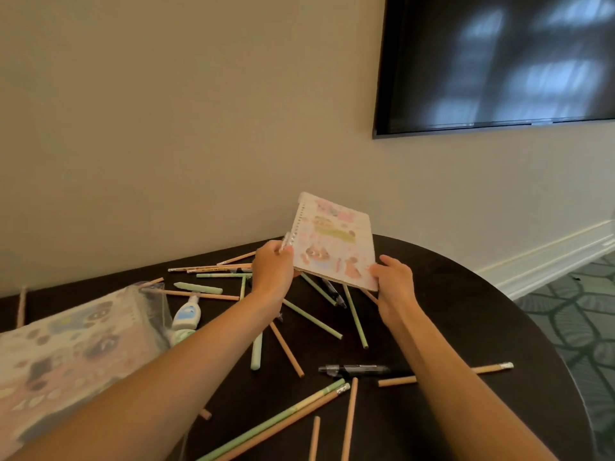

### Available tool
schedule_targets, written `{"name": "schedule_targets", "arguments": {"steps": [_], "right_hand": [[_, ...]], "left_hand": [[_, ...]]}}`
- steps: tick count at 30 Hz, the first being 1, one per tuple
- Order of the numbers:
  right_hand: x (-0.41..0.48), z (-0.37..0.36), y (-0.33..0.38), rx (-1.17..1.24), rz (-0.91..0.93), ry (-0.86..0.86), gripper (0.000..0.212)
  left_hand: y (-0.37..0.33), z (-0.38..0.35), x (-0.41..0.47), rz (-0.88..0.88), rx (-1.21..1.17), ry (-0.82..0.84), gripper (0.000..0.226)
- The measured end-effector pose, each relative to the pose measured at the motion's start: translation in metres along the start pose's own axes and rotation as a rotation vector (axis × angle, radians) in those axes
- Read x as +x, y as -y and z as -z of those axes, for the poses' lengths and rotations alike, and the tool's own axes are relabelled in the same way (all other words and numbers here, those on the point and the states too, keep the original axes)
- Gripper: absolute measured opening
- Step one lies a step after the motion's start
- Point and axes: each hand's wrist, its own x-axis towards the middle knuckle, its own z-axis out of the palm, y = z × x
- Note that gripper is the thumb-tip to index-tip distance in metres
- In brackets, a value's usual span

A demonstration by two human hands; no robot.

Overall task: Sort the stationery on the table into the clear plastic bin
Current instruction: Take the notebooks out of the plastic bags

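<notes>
Here, the spiral notebook point(332, 247) is being held up off the tabletop point(466, 321), tilted so its pastel picture cover is facing the camera and its spiral edge is running up toward eleven o'clock. The left hand point(271, 272) is gripping it at the lower spiral corner, fingers curled round the edge. Something pale and slender is sticking up from those fingers, perhaps a pen, perhaps the coil's end; it is too blurred to tell. The right hand point(394, 282) is pinching the opposite lower corner between thumb and fingers. Holding two corners is probably steadying a floppy book while it is being turned toward its place.

From the notebook, the clear plastic bin point(156, 304) is sitting at about eight o'clock, near the tabletop's left edge. Other patterned covers are showing through its wall, so flat books seem to be going there, and this one likely belongs with them.

Below the notebook, from five to seven o'clock, tan pencils point(286, 349) and green pencils point(312, 319) are lying scattered and crossing one another. A black pen point(352, 370) is lying at six o'clock, and a small white bottle point(187, 316) is resting just beside the bin. Most of the sorting looks undone.

A dark screen point(499, 61) is hanging on the wall at one o'clock.
</notes>
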Motion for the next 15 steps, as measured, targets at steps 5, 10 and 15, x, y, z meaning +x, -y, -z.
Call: {"name": "schedule_targets", "arguments": {"steps": [5,10,15], "right_hand": [[-0.059,-0.014,0.007,0.356,-0.054,0.274,0.039],[-0.112,-0.026,0.01,0.426,-0.096,0.33,0.029],[-0.172,-0.045,-0.004,0.454,-0.099,0.292,0.036]], "left_hand": [[-0.023,0.064,-0.045,-0.067,-0.047,0.0,0.019],[-0.02,0.131,-0.087,-0.024,-0.062,-0.049,0.05],[-0.021,0.172,-0.129,0.132,-0.372,-0.06,0.048]]}}
